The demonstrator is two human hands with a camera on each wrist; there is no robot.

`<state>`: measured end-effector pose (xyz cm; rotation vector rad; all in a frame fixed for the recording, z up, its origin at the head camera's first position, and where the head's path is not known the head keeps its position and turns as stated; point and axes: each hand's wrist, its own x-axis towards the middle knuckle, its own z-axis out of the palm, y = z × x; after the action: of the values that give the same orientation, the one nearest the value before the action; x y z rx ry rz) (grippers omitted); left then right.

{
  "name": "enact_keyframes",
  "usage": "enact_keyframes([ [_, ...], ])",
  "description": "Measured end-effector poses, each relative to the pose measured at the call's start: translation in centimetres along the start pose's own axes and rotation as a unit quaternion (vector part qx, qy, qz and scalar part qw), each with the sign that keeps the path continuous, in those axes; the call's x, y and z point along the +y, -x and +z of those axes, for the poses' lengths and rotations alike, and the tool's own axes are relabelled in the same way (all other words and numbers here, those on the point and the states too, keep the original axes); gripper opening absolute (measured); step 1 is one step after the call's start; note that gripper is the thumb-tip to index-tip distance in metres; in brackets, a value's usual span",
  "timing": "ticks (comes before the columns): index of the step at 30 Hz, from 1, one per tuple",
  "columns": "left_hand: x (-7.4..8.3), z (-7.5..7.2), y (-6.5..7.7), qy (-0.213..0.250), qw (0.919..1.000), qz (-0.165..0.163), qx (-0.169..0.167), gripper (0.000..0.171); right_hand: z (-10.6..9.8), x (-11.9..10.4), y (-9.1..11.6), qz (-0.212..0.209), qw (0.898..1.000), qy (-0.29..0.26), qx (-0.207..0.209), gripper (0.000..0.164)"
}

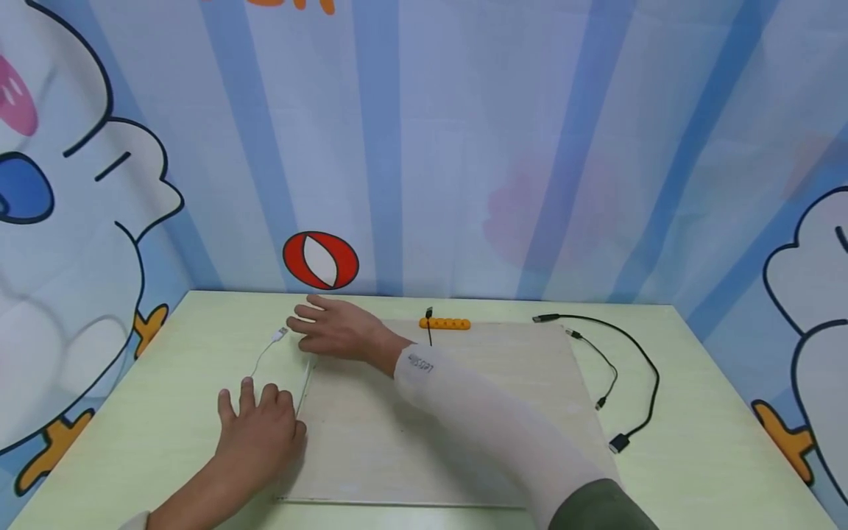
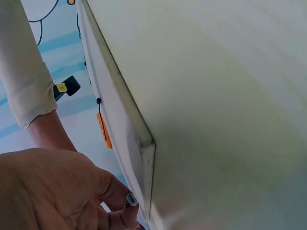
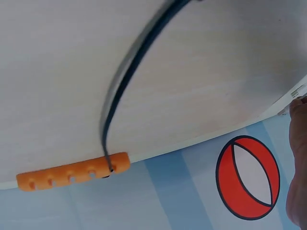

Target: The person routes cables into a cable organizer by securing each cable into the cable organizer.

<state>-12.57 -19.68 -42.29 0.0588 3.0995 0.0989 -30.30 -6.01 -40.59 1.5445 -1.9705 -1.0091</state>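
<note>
A thin white USB cable (image 1: 260, 356) lies left of the pale board, its USB plug (image 1: 280, 335) at the far end. My left hand (image 1: 255, 434) is at the board's left edge, on the cable's near end. In the left wrist view, the thumb and a finger of the left hand (image 2: 72, 191) pinch a small silver-tipped plug (image 2: 132, 200). Reaching across the board, my right hand (image 1: 341, 330) has its fingers extended, fingertips right beside the USB plug. Only part of the right hand (image 3: 298, 163) shows at the right wrist view's edge.
The pale board (image 1: 424, 442) covers the middle of the table. An orange slotted cable holder (image 1: 450, 324) sits at its far edge with a black cable (image 3: 122, 81) in an end slot. A short black cable (image 1: 612, 368) and a longer one (image 1: 652, 361) lie at right.
</note>
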Motion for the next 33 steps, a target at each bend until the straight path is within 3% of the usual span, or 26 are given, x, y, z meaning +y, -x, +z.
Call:
enact_keyframes([
  [11,1.3,0.5,0.2,0.0,0.9995,0.014,0.029,0.034,0.5,0.3,1.7,0.017,0.999,-0.025,-0.025,0.048],
  [19,1.8,0.5,0.2,0.029,0.9994,0.008,0.019,0.03,0.6,0.5,2.5,0.036,0.999,-0.022,-0.031,0.05],
  [33,2.7,1.0,0.1,0.038,0.9989,0.019,0.021,0.024,1.2,0.6,4.2,0.057,0.997,-0.018,-0.039,0.056],
])
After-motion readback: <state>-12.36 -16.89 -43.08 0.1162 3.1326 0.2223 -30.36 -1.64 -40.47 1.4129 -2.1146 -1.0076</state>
